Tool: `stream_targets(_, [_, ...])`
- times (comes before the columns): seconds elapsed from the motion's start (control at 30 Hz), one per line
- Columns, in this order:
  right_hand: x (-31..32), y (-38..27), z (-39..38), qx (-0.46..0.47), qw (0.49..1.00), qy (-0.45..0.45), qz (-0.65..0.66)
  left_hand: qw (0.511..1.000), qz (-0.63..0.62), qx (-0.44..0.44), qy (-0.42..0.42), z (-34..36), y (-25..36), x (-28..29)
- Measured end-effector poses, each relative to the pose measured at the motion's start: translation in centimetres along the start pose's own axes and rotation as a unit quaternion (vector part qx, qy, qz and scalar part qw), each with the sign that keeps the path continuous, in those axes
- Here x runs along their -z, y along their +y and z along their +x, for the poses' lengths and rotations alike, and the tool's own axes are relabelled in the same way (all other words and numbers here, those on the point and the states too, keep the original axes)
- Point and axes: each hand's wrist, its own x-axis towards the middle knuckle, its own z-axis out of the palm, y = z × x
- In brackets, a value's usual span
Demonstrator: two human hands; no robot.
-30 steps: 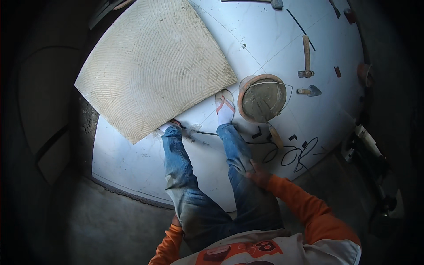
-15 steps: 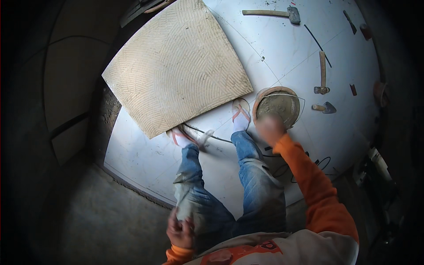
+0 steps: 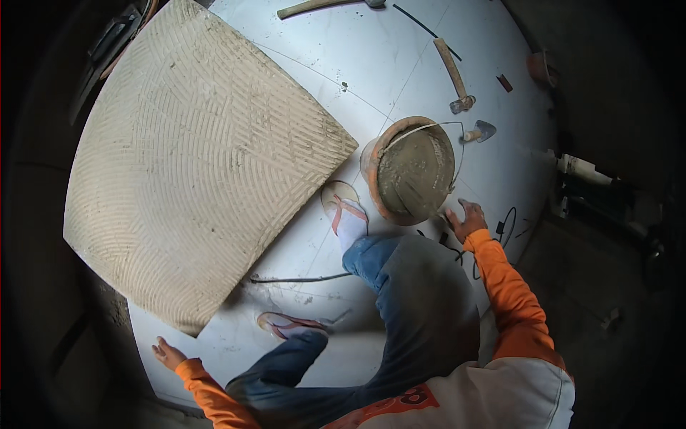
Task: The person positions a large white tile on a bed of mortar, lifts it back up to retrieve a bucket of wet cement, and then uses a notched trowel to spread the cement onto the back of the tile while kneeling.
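A large tile (image 3: 193, 157), its upper face coated with combed mortar ridges, fills the left half of the head view. Just off its near corner is my left hand (image 3: 168, 354), fingers stretched out and holding nothing. To the right of the tile stands a round orange-rimmed bucket (image 3: 376, 187) with grey wet mortar (image 3: 418, 171) inside and a thin wire handle. My right hand (image 3: 468, 220) hovers or rests beside the bucket's near right rim, its fingers apart and empty; contact with the rim is hard to tell.
Beyond the bucket on the white tiled floor (image 3: 343, 53) lie a hammer (image 3: 451, 75), a small trowel (image 3: 482, 132), a dark rod (image 3: 429, 32) and a wooden-handled mallet (image 3: 314, 7). Black cable (image 3: 509, 225) coils near my right hand. My sandaled feet stand between tile and bucket.
My body has lowered and the view has come nearer the tile and bucket. My left hand has gone from my knee toward the tile's near corner; the right has left the bucket's mouth.
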Motion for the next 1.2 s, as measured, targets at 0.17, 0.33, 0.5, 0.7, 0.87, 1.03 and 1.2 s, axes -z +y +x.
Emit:
stream_targets(0.17, [-1.4, 0.4, -1.6, -0.06, 0.988, -0.142, -0.024, 0.981, -0.032, 0.112, -0.154, 4.2, -1.1, -3.3])
stream_targets(0.33, [1.7, 0.0, -4.0, -0.026, 0.983, -0.167, -0.064, 0.961, -0.098, 0.098, -0.238, 3.4, 0.5, -5.1])
stream_targets(0.5, [6.8, -3.6, -6.4, -0.014, 0.988, -0.11, -0.11, 0.966, -0.061, -0.071, -0.241, 9.0, -5.2, -6.5])
stream_targets(0.7, [8.4, -3.5, -5.4, -0.097, 0.994, -0.049, 0.017, 0.88, -0.114, -0.461, 0.002, -4.7, 4.1, -1.6])
stream_targets(0.87, [3.6, -4.4, -1.8, -0.085, 0.995, 0.048, 0.012, 0.765, -0.093, -0.559, -0.306, -15.0, 9.2, -0.5])
stream_targets(1.03, [-0.1, -2.8, -2.3, 0.012, 0.994, 0.106, 0.003, 0.844, -0.113, -0.463, -0.246, -13.1, 8.9, -4.2])
stream_targets(1.2, [1.5, -2.2, -4.8, 0.033, 0.997, 0.034, -0.056, 0.878, -0.055, -0.425, -0.21, -6.7, 3.8, -5.2])
